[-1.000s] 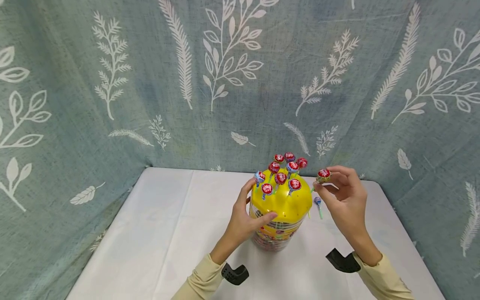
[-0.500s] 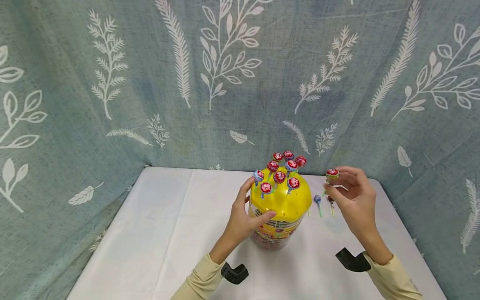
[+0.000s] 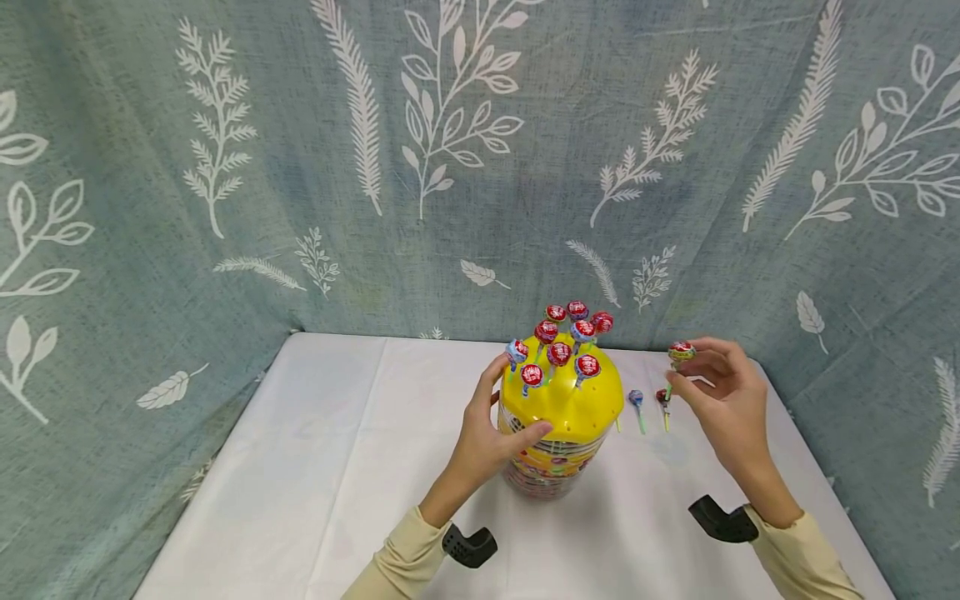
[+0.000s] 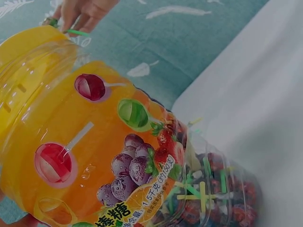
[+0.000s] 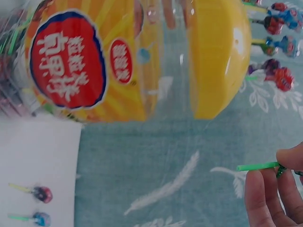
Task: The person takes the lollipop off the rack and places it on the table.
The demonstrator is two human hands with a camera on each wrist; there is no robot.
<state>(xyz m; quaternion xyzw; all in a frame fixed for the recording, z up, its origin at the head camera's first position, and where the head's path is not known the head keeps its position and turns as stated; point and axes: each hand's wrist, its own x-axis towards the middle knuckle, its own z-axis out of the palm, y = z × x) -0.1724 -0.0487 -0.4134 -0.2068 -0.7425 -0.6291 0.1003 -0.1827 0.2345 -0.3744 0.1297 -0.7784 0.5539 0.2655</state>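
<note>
A clear candy jar (image 4: 94,137) with a yellow lid (image 3: 577,408) stands upright on the table, its lower part full of lollipops. Several wrapped lollipops (image 3: 558,354) stick up out of the lid. My left hand (image 3: 483,437) grips the jar near the top, thumb on the front of the lid and fingers round the left side. Off to the right, my right hand (image 3: 731,408) pinches a lollipop (image 3: 682,352) with a red and yellow-green wrapper. Its green stick (image 5: 258,166) points out from between thumb and fingers, apart from the jar.
On the white table (image 3: 390,467), right of the jar, lie a blue-wrapped lollipop (image 3: 636,398) and a dark red one (image 3: 663,397). A patterned blue-green cloth (image 3: 480,167) hangs behind and at both sides of the table.
My right hand has moved right, away from the lid, with the lollipop in it. The dark red lollipop on the table has come into sight. The left hand stays on the jar.
</note>
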